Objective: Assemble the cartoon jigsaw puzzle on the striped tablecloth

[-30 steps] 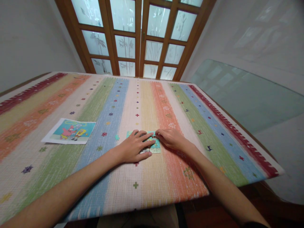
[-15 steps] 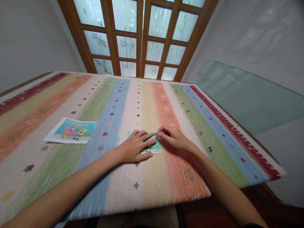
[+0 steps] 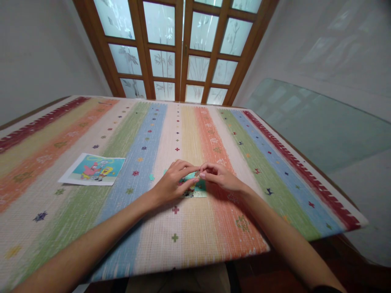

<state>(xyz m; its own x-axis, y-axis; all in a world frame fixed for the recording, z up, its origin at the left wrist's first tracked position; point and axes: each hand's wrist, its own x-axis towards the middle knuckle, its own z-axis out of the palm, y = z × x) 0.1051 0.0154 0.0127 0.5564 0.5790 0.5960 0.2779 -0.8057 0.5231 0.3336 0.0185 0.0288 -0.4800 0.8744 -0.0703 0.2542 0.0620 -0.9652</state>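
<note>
A small jigsaw puzzle [image 3: 200, 191], mostly teal with a pale lower edge, lies on the striped tablecloth, partly covered by my hands. Above it, my right hand [image 3: 221, 176] pinches a puzzle piece [image 3: 197, 173] whose greyish-brown side shows. My left hand [image 3: 174, 181] reaches in from the other side, thumb and forefinger closed at the same piece. One loose teal puzzle piece [image 3: 152, 177] rests just left of my left hand. How much of the puzzle sits beneath my left hand is hidden.
A printed cartoon picture [image 3: 94, 170] on white paper lies to the left, one corner slightly raised. The striped tablecloth [image 3: 165, 248] covers the table, whose front edge is close to my body. Wooden doors with frosted panes [image 3: 162, 63] stand behind the far edge.
My left hand has lifted from lying spread over the puzzle and brought its thumb and forefinger to the piece in my right hand. The right hand has shifted slightly left.
</note>
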